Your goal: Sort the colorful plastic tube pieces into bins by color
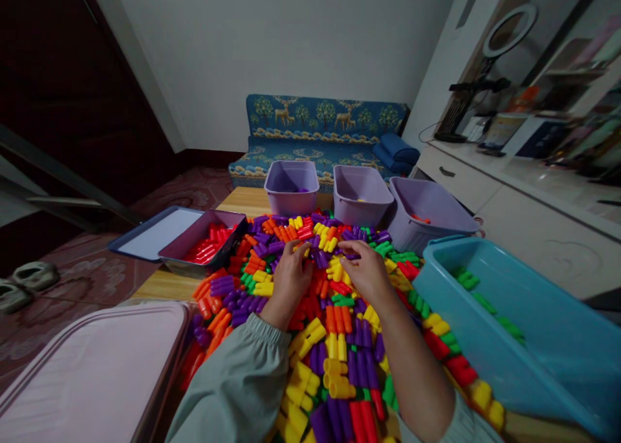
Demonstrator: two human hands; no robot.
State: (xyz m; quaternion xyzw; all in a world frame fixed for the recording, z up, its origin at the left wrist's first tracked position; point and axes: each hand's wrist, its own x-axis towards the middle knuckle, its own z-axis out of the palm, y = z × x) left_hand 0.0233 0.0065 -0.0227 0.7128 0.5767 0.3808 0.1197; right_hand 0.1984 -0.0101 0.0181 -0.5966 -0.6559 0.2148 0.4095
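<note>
A deep heap of bullet-shaped plastic building pieces [339, 318] in yellow, purple, red, orange and green covers the table. In the heap's middle, my left hand [294, 275] has its fingers curled over, with a bit of a yellow plastic piece [306, 252] showing at the fingertips. My right hand [366, 268] reaches in from the other side. Its thumb and index finger are apart, close above purple and yellow pieces; whether they touch any is hard to see. Many pieces are joined side by side in pairs or short rows.
Lilac bins stand behind the heap: left [291, 204], middle [361, 207] and right [427, 233], each with few pieces. A blue tub [514, 359] at right holds green pieces. At left are an open box [187, 268] of red pieces and a pink lid [97, 372]. Beyond is a sofa [315, 149].
</note>
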